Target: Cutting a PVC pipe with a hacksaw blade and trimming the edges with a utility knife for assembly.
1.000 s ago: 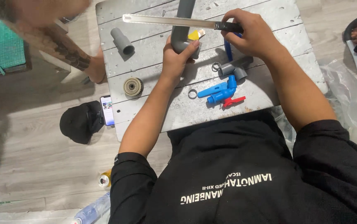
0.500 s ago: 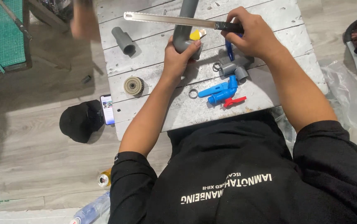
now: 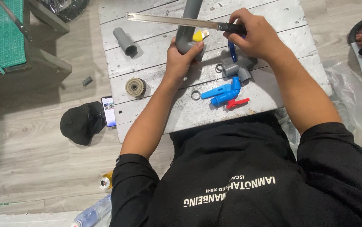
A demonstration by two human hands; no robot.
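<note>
Head | L hand [image 3: 180,59] grips pipe [image 3: 187,25] – R hand [image 3: 254,35] saw [image 3: 172,19] | blue tap [image 3: 223,93] nr

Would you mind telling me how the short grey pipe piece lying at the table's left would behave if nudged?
The short grey pipe piece is round and lies on its side, so it would probably roll. Being hollow plastic, it likely feels light and stiff.

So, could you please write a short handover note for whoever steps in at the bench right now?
Left hand: gripping the grey pipe near its elbow end, pressing it onto the white plank table.
Right hand: holding the saw by its dark handle, blade lying across the pipe.
Nearby: short grey pipe piece, grey fittings, blue tap, metal ring, tape roll.
Done: pipe braced, blade placed. No cut through is visible; the pipe looks whole.
</note>
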